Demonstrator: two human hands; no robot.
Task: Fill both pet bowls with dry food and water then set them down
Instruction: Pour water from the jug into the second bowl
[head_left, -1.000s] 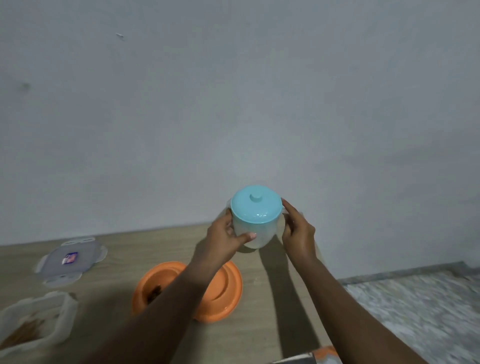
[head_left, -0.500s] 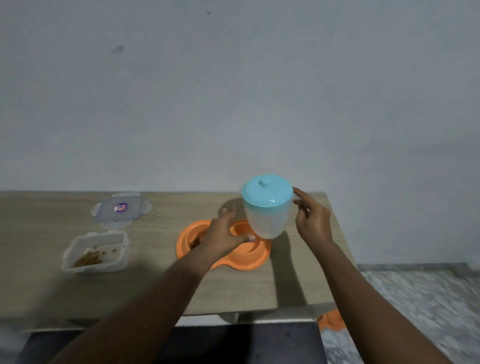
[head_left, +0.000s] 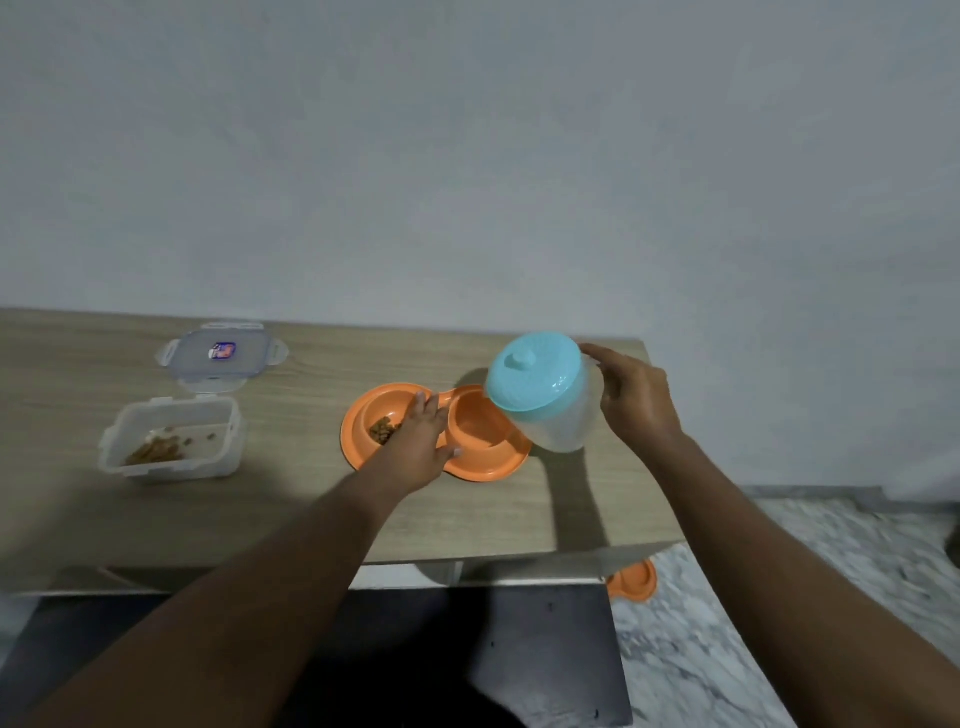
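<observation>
Orange double bowl (head_left: 488, 470) near right edge of table (head_left: 260, 509), pinned by flat left hand (head_left: 415, 447), fingers straight. Jug (head_left: 563, 426) tilted above empty right well, gripped in curled right hand (head_left: 639, 400). Likely risks (lid (head_left: 535, 376) on): sudden gush, splash onto kibble (head_left: 383, 430), lid dropping off.

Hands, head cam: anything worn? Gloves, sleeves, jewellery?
Nothing visible. The left hand and right hand are bare: no gloves, rings, watch or bands. The left forearm and right forearm are uncovered down to the frame edge; no sleeve shows.
</observation>
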